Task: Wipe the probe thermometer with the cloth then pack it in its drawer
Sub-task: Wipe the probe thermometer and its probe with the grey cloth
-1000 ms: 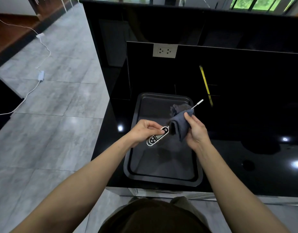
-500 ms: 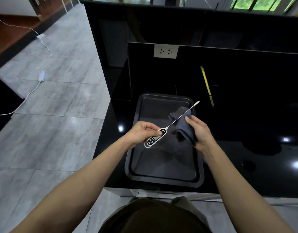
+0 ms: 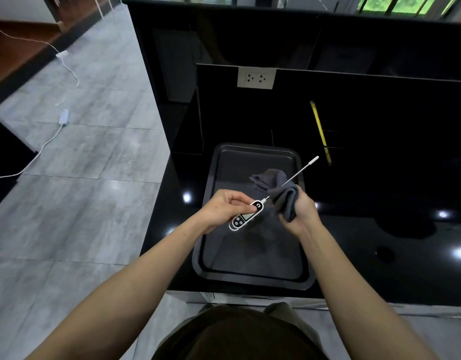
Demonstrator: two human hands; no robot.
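Observation:
My left hand grips the black-and-white body of the probe thermometer, held above a black baking tray. Its thin metal probe points up and to the right, ending in a white tip near the tray's far right corner. My right hand holds a folded grey cloth, wrapped around the lower part of the probe close to the body. A loose end of the cloth hangs back over the tray. No drawer is visible.
The tray sits on a glossy black counter at its left front corner. A yellow pencil-like stick lies behind the tray. A white wall socket is on the black backsplash. Grey tiled floor with a white cable lies left.
The cloth in my right hand first slid off the probe, leaving the shaft bare, and now covers its lower part again. My left hand has kept the thermometer almost still.

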